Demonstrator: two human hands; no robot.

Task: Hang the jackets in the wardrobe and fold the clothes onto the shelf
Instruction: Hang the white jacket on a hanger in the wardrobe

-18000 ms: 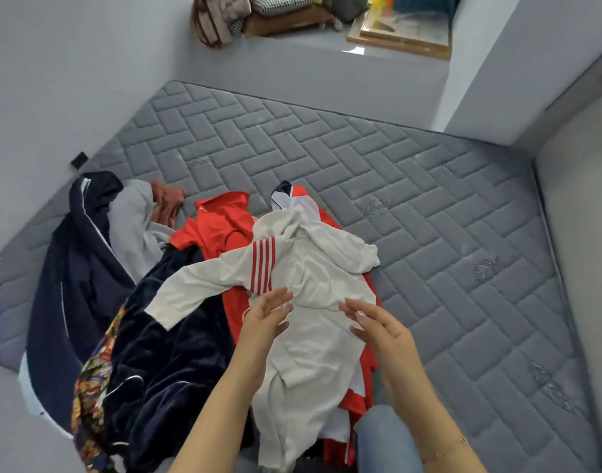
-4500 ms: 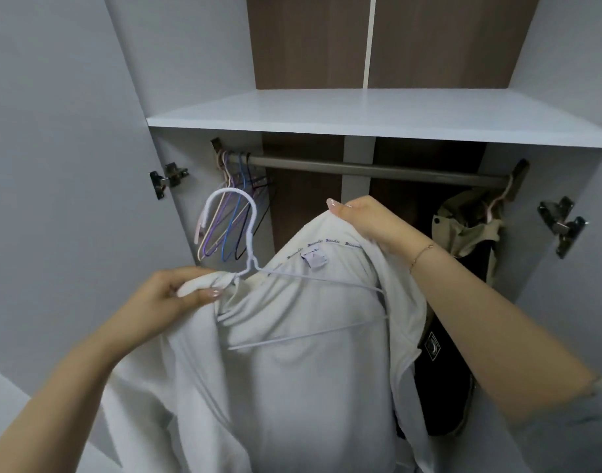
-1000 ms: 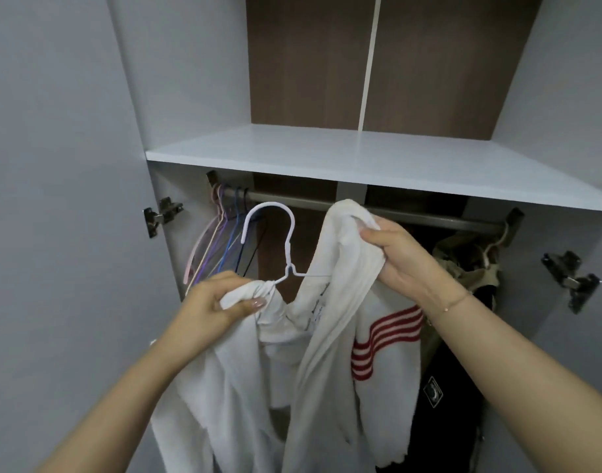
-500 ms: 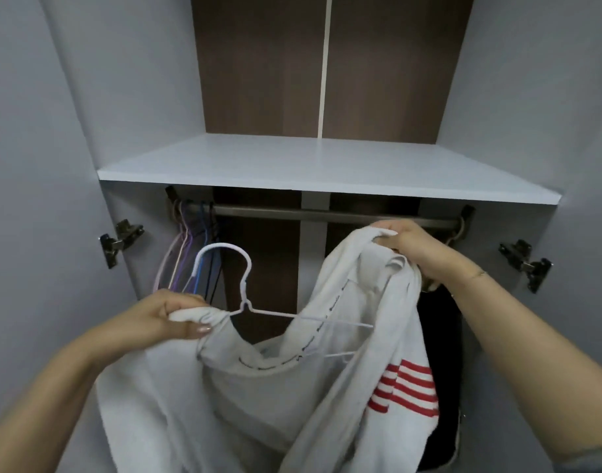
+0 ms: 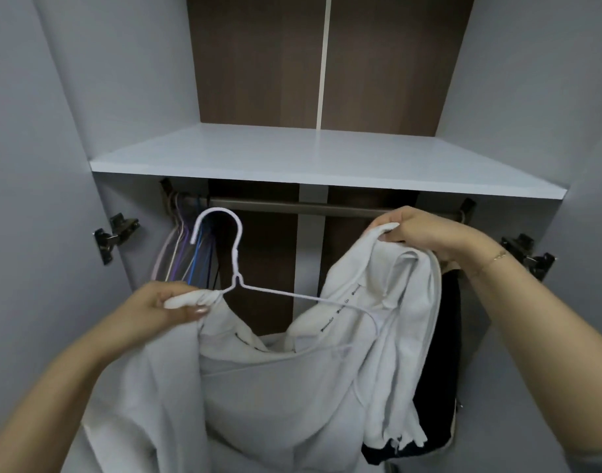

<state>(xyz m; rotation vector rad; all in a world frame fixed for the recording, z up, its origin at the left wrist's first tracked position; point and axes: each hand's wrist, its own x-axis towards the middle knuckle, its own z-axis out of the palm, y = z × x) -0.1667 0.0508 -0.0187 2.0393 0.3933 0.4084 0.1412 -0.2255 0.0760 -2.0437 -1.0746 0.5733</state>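
A white jacket (image 5: 279, 397) hangs open in front of the wardrobe, with a white wire hanger (image 5: 236, 268) partly inside it. My left hand (image 5: 163, 308) grips the jacket's left shoulder bunched over the hanger's left end. My right hand (image 5: 419, 233) holds the jacket's right collar edge up, just below the metal rail (image 5: 292, 208). The hanger's hook stands free, below and in front of the rail. The hanger's right arm runs under the raised fabric.
Several empty coloured hangers (image 5: 187, 247) bunch at the rail's left end. A dark garment (image 5: 442, 370) hangs at the right behind the jacket. A white shelf (image 5: 309, 158) sits above the rail. Door hinges (image 5: 113, 233) stick out on both sides.
My right hand has spread the jacket's right side further right, and the red-striped sleeve has dropped out of sight. The hanger hook has risen a little towards the rail.
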